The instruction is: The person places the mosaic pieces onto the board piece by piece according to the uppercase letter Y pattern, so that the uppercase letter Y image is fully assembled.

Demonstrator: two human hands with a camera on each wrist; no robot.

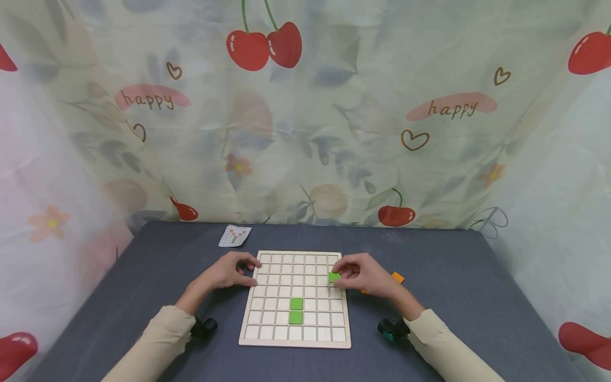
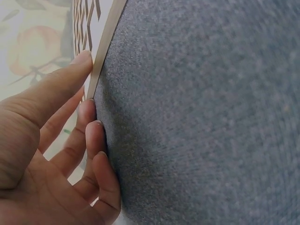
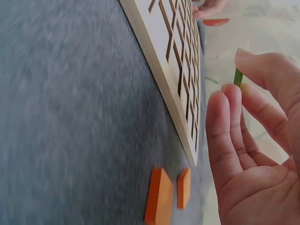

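Note:
A pale wooden grid board point(image 1: 295, 344) with white square cells lies on the dark cloth. Two green square tiles point(image 1: 296, 304) sit in neighbouring cells, one below the other, near its lower middle. My right hand point(image 1: 366, 276) pinches another green tile point(image 3: 238, 77) between thumb and fingertips, above the board's right side. At the left edge, my left hand point(image 1: 228, 271) touches the rim with thumb and fingertips apart. In the left wrist view, its thumb point(image 2: 70, 77) lies on the rim and the other fingers are loosely bent beside it.
Orange tiles point(image 3: 159, 197) lie on the cloth right of the board, partly behind my right hand in the head view. A small printed card point(image 1: 234, 235) with a coloured grid lies beyond the board's far left corner. A patterned curtain point(image 1: 329, 132) hangs behind the table.

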